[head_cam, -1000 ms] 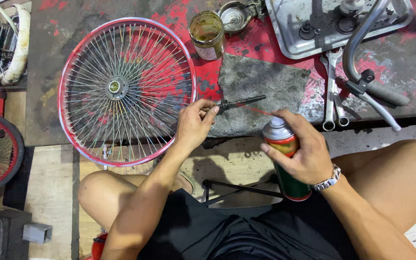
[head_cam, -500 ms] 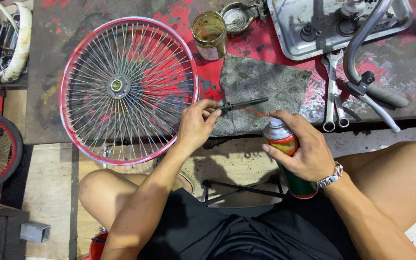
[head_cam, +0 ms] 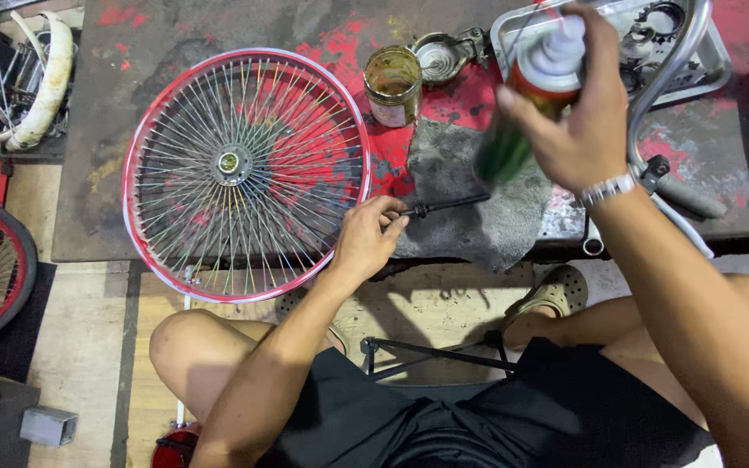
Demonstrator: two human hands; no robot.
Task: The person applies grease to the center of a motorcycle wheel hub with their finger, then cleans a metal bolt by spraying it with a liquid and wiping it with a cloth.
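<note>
spray can (head_cam: 530,95) raised in right hand (head_cam: 578,121); left hand (head_cam: 366,238) grips axle rod (head_cam: 444,206).

Spoked wheel (head_cam: 244,173): red rim with white edge, silver spokes, metal-grey hub.
Spray can (head_cam: 526,104): green body, red-orange band, white cap.
Axle rod (head_cam: 444,206): black.
Cloth (head_cam: 478,217): dull grey, stained.
Workbench (head_cam: 132,69): dark grey-brown with red paint patches.
Jar (head_cam: 393,85): murky yellow-olive, pale label.
Tray (head_cam: 704,61): silver-grey.
Tyre piece (head_cam: 45,82): cream-white.
Shorts (head_cam: 444,416): black.
Wristwatch (head_cam: 610,189): silver.
</note>
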